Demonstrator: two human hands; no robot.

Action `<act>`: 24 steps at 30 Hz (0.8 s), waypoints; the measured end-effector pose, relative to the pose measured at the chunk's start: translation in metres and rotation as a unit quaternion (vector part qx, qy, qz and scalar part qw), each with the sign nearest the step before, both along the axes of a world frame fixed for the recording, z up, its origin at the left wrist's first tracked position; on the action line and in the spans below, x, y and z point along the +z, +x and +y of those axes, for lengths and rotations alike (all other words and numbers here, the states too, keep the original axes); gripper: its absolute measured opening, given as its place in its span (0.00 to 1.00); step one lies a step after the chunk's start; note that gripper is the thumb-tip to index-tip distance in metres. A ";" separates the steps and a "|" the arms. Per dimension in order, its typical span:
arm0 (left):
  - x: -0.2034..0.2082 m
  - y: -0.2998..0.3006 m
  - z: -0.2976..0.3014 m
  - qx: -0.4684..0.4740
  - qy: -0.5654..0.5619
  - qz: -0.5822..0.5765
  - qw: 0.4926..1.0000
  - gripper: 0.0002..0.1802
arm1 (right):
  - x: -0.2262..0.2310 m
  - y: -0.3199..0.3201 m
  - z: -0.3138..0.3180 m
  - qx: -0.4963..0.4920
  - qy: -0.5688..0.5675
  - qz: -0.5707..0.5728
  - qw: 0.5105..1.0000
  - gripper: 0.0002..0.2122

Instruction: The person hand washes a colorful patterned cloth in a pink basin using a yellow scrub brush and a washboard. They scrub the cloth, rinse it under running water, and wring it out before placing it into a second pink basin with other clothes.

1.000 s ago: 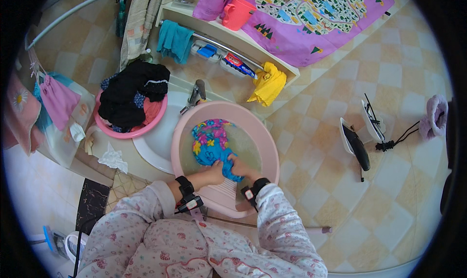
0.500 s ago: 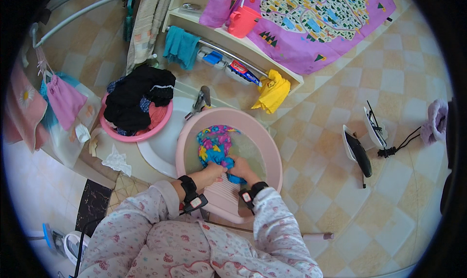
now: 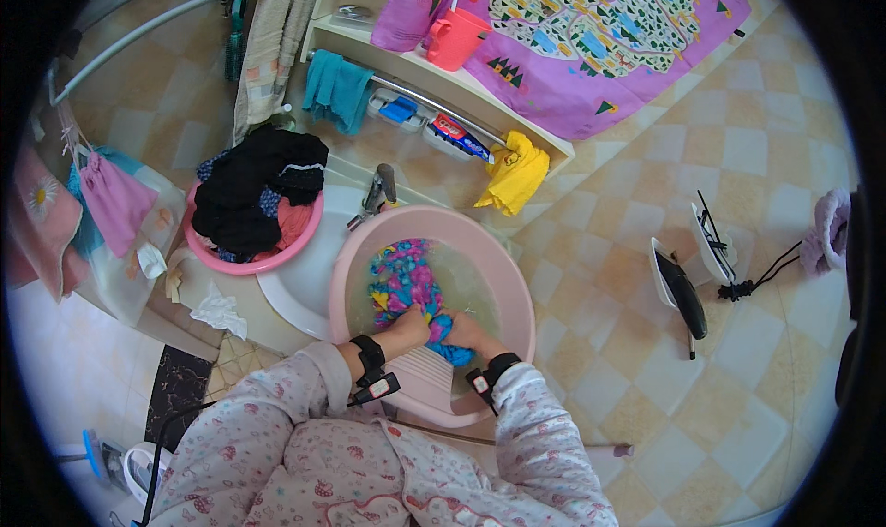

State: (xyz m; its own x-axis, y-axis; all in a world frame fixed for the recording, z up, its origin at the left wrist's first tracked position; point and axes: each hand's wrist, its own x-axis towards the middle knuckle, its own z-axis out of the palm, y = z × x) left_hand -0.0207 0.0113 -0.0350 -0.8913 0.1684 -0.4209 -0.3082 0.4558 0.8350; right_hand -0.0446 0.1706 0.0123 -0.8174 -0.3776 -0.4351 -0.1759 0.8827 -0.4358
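Note:
A wet cloth patterned in bright blue, magenta and yellow (image 3: 406, 278) lies partly in the cloudy water of a large pale pink basin (image 3: 525, 296). My left hand (image 3: 407, 331) is closed on a bunched part of it, just above the ridged washboard (image 3: 417, 376) moulded into the basin's near side. Close by on the right, my right hand (image 3: 469, 332) grips another part, with a blue end hanging below onto the washboard. Both wrists wear black straps with small devices.
The basin stands over a white sink (image 3: 305, 292) with a faucet (image 3: 377, 191) behind. Left of it, a pink tub (image 3: 317, 224) holds dark clothes. Shelves (image 3: 406, 61) carry a red cup (image 3: 454, 40); a yellow cloth (image 3: 517, 173) hangs there. White holders (image 3: 666, 273) are on the right wall.
My hands have moved slightly apart, the right one a little right and down. More of the cloth shows spread toward my left hand, and the blue end has shifted.

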 end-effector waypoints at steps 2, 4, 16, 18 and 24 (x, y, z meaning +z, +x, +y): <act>-0.001 0.000 -0.001 -0.079 -0.002 0.054 0.995 0.32 | 0.012 -0.010 0.019 0.005 0.063 0.011 0.998 0.27; 0.000 0.005 0.002 -0.112 0.052 0.079 0.989 0.32 | 0.021 -0.021 0.028 0.055 0.196 0.064 0.977 0.31; 0.005 0.010 -0.020 0.179 0.087 -0.037 0.979 0.46 | -0.006 -0.014 -0.051 -0.024 0.065 0.070 0.995 0.17; 0.012 0.003 -0.024 0.147 0.151 -0.087 0.974 0.51 | -0.002 0.006 -0.047 0.024 0.004 0.062 0.998 0.15; 0.022 -0.010 -0.017 0.097 -0.013 -0.195 0.976 0.50 | -0.016 0.052 -0.036 0.227 -0.142 0.217 0.939 0.15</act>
